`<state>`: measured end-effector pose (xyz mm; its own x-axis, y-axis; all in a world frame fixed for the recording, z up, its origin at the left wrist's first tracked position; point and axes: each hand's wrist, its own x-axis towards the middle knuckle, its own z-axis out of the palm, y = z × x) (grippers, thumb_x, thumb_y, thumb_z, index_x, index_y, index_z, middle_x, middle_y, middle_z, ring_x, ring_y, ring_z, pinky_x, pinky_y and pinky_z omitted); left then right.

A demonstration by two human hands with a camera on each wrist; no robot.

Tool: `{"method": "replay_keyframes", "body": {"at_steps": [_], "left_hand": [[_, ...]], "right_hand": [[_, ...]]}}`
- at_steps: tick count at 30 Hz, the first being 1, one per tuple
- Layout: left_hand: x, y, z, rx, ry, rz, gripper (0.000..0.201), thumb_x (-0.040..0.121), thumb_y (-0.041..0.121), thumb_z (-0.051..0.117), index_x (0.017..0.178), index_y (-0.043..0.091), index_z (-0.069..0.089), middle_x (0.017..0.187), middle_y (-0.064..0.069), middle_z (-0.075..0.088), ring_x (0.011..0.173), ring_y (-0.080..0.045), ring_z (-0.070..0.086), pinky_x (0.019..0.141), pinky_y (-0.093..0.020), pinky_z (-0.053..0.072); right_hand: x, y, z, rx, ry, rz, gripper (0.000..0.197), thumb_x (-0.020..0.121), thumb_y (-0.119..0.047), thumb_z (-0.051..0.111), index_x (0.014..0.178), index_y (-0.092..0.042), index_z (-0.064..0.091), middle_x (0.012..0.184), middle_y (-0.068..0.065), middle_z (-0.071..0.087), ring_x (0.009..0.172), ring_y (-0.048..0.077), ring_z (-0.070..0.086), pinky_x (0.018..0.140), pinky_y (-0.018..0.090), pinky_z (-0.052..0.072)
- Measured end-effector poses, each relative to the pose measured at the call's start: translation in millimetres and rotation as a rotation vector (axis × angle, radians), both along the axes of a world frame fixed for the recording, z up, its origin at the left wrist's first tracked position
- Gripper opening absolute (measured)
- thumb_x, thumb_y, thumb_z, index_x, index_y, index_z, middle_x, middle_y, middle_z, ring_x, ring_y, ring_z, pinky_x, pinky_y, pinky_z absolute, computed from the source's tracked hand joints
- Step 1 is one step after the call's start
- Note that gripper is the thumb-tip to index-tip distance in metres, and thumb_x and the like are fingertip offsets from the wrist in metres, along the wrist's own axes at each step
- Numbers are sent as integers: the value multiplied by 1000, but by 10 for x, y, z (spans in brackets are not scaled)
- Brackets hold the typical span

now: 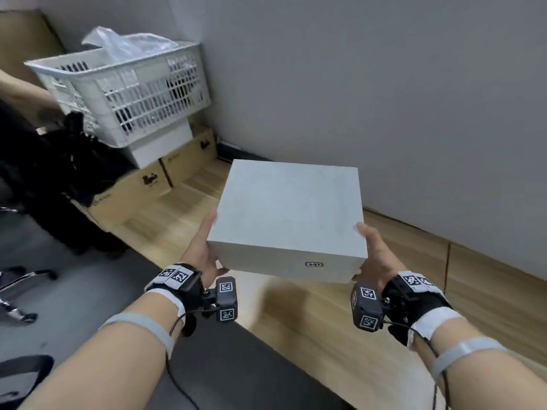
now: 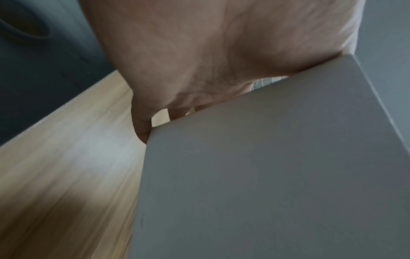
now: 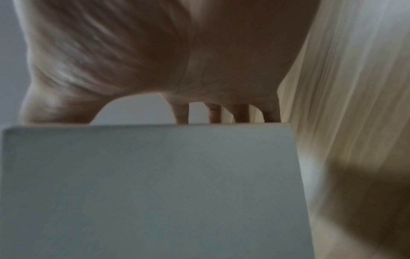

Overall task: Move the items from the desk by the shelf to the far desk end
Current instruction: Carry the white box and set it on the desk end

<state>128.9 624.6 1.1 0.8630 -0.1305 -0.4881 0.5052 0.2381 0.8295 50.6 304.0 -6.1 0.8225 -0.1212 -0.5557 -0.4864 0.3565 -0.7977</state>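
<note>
A plain white box [image 1: 288, 214] with a small handwritten label on its near side hangs in the air above the wooden desk [image 1: 325, 315]. My left hand [image 1: 204, 247] grips its left side, thumb along the top edge and fingers underneath. My right hand [image 1: 376, 250] grips the right side the same way. In the left wrist view the box [image 2: 277, 166] fills the lower right under my palm [image 2: 199, 52]. In the right wrist view the box [image 3: 150, 184] sits below my fingers [image 3: 241, 112], which curl under it.
At the back left a white slatted basket [image 1: 127, 93] holding plastic bags rests on a white box [image 1: 161, 143] and brown cartons [image 1: 142, 184]. A grey wall [image 1: 384, 84] runs along the desk. Another person in black [image 1: 35, 161] stands at the left, near an office chair base [image 1: 17, 288].
</note>
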Motion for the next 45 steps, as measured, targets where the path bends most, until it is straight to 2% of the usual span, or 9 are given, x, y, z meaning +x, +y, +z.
{"method": "replay_keyframes", "body": {"at_steps": [6, 10, 14, 20, 24, 31, 34, 37, 45], "left_hand": [[295, 626, 19, 74, -48, 55, 82, 62, 85, 63, 128, 36, 63, 130, 4, 65, 122, -21, 56, 102, -44, 44], [631, 862, -77, 83, -53, 62, 83, 63, 83, 65, 130, 34, 60, 133, 2, 64, 125, -21, 56, 111, -48, 39], [1235, 1041, -182, 124, -78, 61, 68, 71, 77, 64, 125, 34, 63, 124, 5, 71, 125, -17, 57, 113, -51, 35], [2271, 1357, -237, 213, -66, 84, 63, 72, 70, 66, 123, 32, 66, 120, 1, 72, 120, -20, 61, 105, -48, 42], [2798, 1532, -300, 229, -29, 148, 42, 84, 58, 65, 115, 30, 65, 115, 2, 72, 111, -16, 62, 77, -34, 47], [3562, 1771, -684, 231, 20, 204, 68, 73, 51, 79, 129, 15, 60, 126, -6, 69, 111, -18, 64, 86, -29, 52], [3934, 1814, -966, 220, 160, 164, 109, 67, 52, 84, 154, 19, 29, 150, -11, 49, 127, -28, 54, 107, -43, 45], [4221, 1844, -1129, 178, 345, -25, 130, 48, 73, 84, 154, 34, 20, 138, -15, 55, 124, -29, 56, 96, -46, 52], [4761, 1596, -1211, -255, 523, -91, 90, 78, 67, 67, 149, 32, 23, 144, -34, 43, 114, -47, 63, 102, -58, 49]], "right_hand": [[606, 596, -107, 119, 0, 49, 69, 65, -74, 64, 112, -22, 66, 97, 13, 61, 61, 25, 56, 52, 30, 47], [1051, 842, -335, 132, 42, 17, 81, 56, -73, 70, 117, -21, 64, 108, 15, 59, 91, 31, 53, 76, 41, 47], [1641, 1082, -602, 231, 68, -61, 60, 48, -72, 78, 84, -24, 75, 92, 9, 51, 78, 25, 45, 76, 38, 35], [2623, 1456, -892, 333, 176, -110, 90, 47, -70, 81, 122, -23, 64, 117, 15, 60, 105, 32, 55, 105, 55, 36], [3118, 1781, -1063, 341, 247, -166, 74, 45, -72, 79, 101, -28, 58, 91, 10, 46, 83, 25, 50, 84, 38, 43], [3767, 2181, -993, 295, 294, -199, 50, 74, -68, 61, 83, -19, 51, 36, -1, 47, 28, 14, 47, 39, 23, 44], [4041, 2304, -1024, 244, 311, -183, 54, 69, -70, 62, 94, -22, 58, 60, 5, 63, 52, 21, 63, 58, 36, 56], [4311, 2411, -1021, 135, 355, -237, 57, 69, -74, 58, 101, -26, 61, 104, 9, 62, 100, 32, 60, 96, 52, 47], [5045, 2666, -1049, 46, 311, -370, 56, 65, -74, 60, 93, -25, 68, 98, 7, 73, 92, 31, 66, 95, 53, 47]]}}
